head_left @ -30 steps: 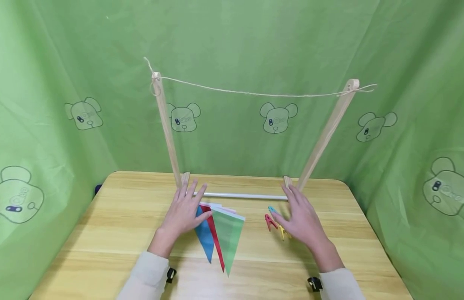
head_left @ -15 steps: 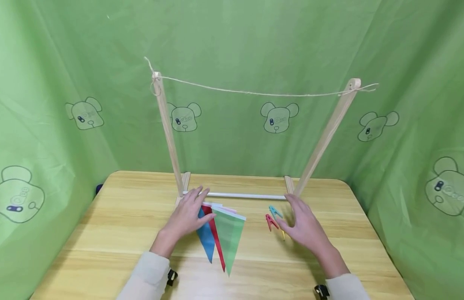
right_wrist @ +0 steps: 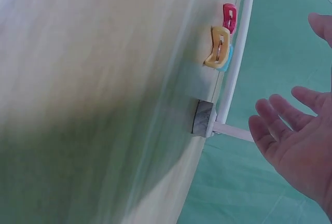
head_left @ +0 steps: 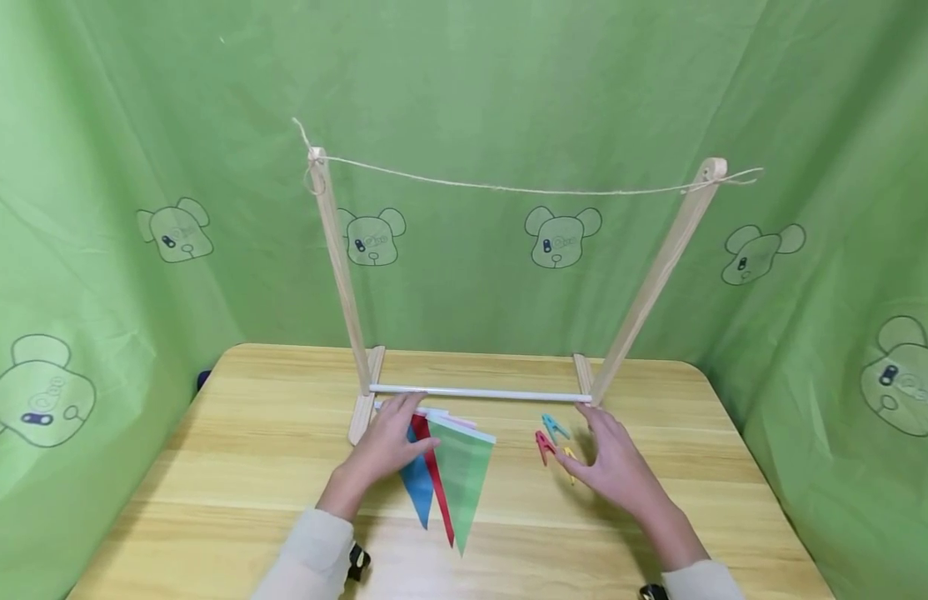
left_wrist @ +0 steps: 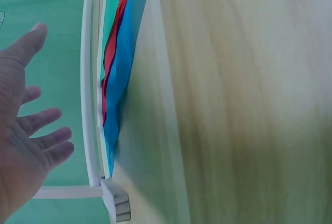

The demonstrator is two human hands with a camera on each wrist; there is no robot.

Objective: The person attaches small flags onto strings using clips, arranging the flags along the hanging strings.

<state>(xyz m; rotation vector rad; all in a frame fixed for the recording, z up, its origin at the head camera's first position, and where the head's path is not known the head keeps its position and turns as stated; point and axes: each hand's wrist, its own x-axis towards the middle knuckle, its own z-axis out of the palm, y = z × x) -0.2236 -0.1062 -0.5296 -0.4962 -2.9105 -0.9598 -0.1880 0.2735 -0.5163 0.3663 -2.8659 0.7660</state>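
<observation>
My left hand [head_left: 387, 440] is held above the pennants with loose, spread fingers and nothing in its grasp. Below it a green pennant [head_left: 460, 479], a red one [head_left: 439, 483] and a blue one [head_left: 417, 487] lie fanned on the table, and a pink edge [head_left: 464, 422] peeks out behind the green. The left wrist view shows a gap between hand [left_wrist: 26, 136] and cloth. My right hand [head_left: 617, 462], also holding nothing, hovers beside a blue clothespin [head_left: 557, 427], a red clothespin [head_left: 545, 446] and a yellow clothespin [head_left: 570, 468], its thumb overlapping the yellow one.
Behind the hands stands a wooden frame: a left post [head_left: 340, 275], a right post [head_left: 662, 267] and a white rod [head_left: 482, 392] low between them. A sagging string [head_left: 501, 188] joins the post tops. Green curtains [head_left: 464, 100] surround the wooden table [head_left: 232, 467].
Both hands have drawn back toward me, off the foot of the frame. More of the white rod, the left foot and the clothespins shows. Pennants and clothespins stay in place.
</observation>
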